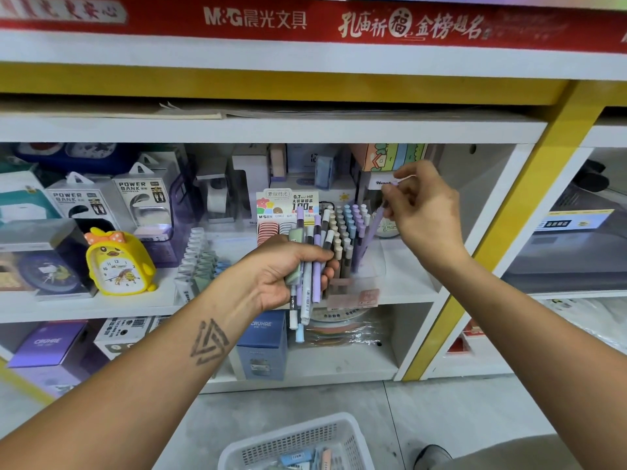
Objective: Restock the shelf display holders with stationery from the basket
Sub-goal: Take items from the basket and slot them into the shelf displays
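Under the red "M&G" banner (222, 15), "POWER BANK" boxes (141, 198).

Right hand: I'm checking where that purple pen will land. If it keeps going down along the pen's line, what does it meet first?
Probably the clear display holder: the right hand pinches a purple pen slanting down beside the standing pens. Depth is unclear.

Red banner (305, 22) above the shelves: showing "M&G" and Chinese characters in white.
White hanging boxes (142, 198): each reading "POWER BANK".
Card (288, 205) behind the pens: reading "0.7", "HB", "100", "M&G".
Blue box (263, 344), lower shelf: reading "CRUHRE".
Yellow clock (117, 266): showing numerals 1 to 12.
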Motion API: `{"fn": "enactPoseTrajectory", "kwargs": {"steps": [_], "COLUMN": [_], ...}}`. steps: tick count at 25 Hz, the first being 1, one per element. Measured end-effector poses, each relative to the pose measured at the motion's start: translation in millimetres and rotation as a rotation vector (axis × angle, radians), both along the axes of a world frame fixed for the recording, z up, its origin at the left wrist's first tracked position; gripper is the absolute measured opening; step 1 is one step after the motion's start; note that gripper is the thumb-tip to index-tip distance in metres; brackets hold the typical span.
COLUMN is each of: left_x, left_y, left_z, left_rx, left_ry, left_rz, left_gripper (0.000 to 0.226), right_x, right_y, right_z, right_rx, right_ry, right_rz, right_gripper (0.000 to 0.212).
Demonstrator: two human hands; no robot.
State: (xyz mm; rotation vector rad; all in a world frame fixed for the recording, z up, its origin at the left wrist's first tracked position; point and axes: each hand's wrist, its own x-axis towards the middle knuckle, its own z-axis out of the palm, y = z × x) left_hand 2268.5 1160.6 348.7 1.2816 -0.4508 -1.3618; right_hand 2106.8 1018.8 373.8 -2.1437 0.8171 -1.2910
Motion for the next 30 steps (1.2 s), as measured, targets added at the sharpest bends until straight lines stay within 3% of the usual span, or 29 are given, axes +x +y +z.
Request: {"fn": "enactPoseTrajectory", "kwargs": {"steps": [5,14,16,19,22,25,30], "left_x": [-2.3,-4.1,-4.1,-4.8,-5.2,-7.3,-6.4], "left_y": [-0.4,1.4,2.0,2.8,3.5,5.3,10.2], "left_z": [1.0,3.5,3.8,3.6,3.5,5.2,8.0], "left_rx": [0.01,-0.006,-0.014,-0.023,-0.031,-0.038,-0.032], "left_ry": [0.004,0.006,0.012,0.001,-0.028,-0.054,0.02], "left_rz": [-0.021,-0.031,-0.044,-0.067,-0.119,-0.183,-0.255], "left_gripper": [0.005,0.012,0.019,0.028,0.026,0.018,0.018], "right_x": [2.8,2.2,2.4,4.3,14.5,26.4,28.2], "right_y": [1.7,3.0,1.8,0.4,12.1,22.8,21.1], "right_z": [-21.4,-22.3,-22.7,-18.4,-5.2,0.7,7.0], "right_rx": [-0.082,-0.091,-0.078,-0.142,0.128,0.503,0.784], "right_ry": [0.322,0.473,0.519,0.544,0.298,0.225,0.066], "right_rz": [0.088,0.207,0.176,0.086,0.108,0.254,0.382], "right_gripper": [0.007,0.015,0.009,0.019,0.022,0.027,0.019]}}
